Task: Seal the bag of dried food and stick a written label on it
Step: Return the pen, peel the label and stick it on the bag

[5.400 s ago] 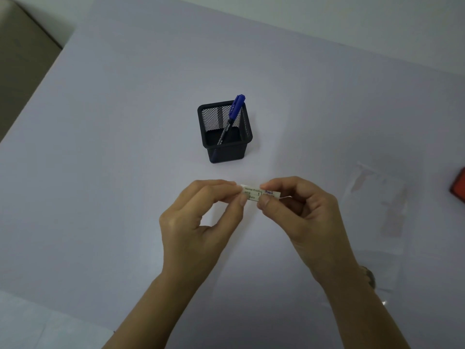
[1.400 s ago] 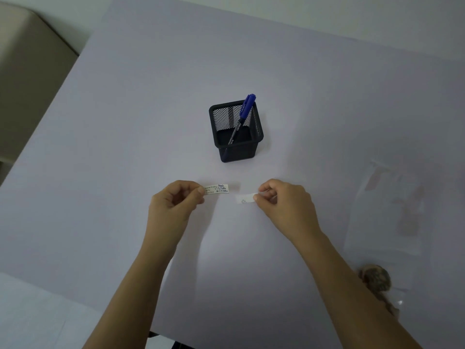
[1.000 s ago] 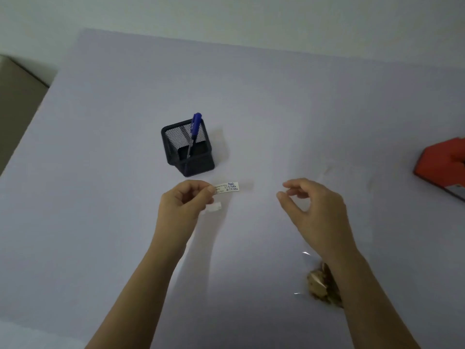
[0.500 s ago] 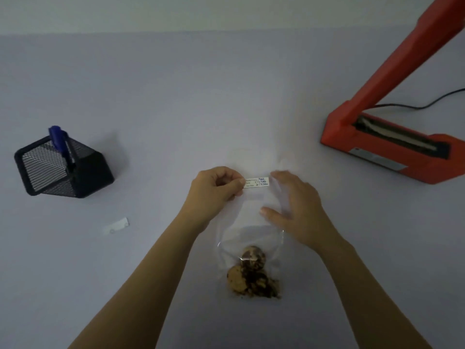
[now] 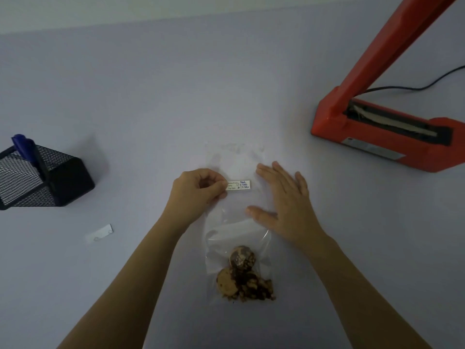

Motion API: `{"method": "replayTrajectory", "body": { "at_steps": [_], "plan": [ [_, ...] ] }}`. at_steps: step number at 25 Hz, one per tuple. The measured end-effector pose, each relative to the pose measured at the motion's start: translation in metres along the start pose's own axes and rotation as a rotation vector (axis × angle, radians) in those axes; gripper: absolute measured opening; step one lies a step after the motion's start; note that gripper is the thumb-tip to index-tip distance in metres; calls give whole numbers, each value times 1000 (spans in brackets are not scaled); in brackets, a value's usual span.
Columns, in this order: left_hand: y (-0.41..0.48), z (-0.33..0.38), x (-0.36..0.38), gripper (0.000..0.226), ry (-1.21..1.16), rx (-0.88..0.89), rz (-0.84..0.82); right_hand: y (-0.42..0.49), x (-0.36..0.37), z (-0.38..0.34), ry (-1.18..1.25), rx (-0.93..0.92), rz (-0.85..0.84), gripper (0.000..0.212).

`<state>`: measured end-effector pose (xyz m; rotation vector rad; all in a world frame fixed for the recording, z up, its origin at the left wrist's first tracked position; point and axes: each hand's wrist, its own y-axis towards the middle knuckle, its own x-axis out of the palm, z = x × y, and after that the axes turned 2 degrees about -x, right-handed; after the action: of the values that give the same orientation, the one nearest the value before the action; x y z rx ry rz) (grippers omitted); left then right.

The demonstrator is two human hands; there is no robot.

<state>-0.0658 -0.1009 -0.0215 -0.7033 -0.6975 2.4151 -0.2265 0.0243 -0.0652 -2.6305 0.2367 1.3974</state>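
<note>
Left hand (image 5: 198, 187) pinches one end of the written label (image 5: 239, 185) between thumb and fingertips, over the clear bag (image 5: 236, 238) lying flat on the table (image 5: 151, 96), dried food (image 5: 241, 278) bunched at its near end. Right hand (image 5: 284, 202) lies flat, fingers spread, pressing the film down. Sticking the label looks to be the step in hand; next it wants laying down and smoothing. Pale table: red sealer (image 5: 377, 137) at right, arm raised; mesh pen pot (image 5: 50, 177) at left; plain wall (image 5: 125, 8) behind.

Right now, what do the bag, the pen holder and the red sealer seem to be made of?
The bag: thin clear plastic film, glossy; the food shows through, creases glint. The pen holder: black wire mesh, probably metal; open grid. The red sealer: smooth shell, painted metal or hard plastic, cannot tell.
</note>
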Motion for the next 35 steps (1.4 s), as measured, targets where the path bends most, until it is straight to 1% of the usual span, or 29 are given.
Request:
{"method": "replayTrajectory", "body": {
  "at_steps": [3, 6, 13, 22, 30, 35],
  "plan": [
    [-2, 0, 2, 6, 43, 10, 33, 0, 1, 0, 10, -14, 31, 61],
    [-1, 0, 4, 6, 70, 14, 58, -1, 1, 0, 1, -26, 23, 51],
    [-2, 1, 6, 5, 122, 31, 87, -1, 3, 0, -76, -50, 16, 42],
    [-3, 2, 8, 4, 157, 44, 110, -1, 3, 2, -107, -62, -10, 43],
    [-3, 2, 10, 4, 190, 52, 127, -2, 4, 2, -134, -83, 1, 41],
    [-3, 2, 10, 5, 196, 66, 129, -1, 4, 2, -146, -77, 13, 45]
  ]
}}
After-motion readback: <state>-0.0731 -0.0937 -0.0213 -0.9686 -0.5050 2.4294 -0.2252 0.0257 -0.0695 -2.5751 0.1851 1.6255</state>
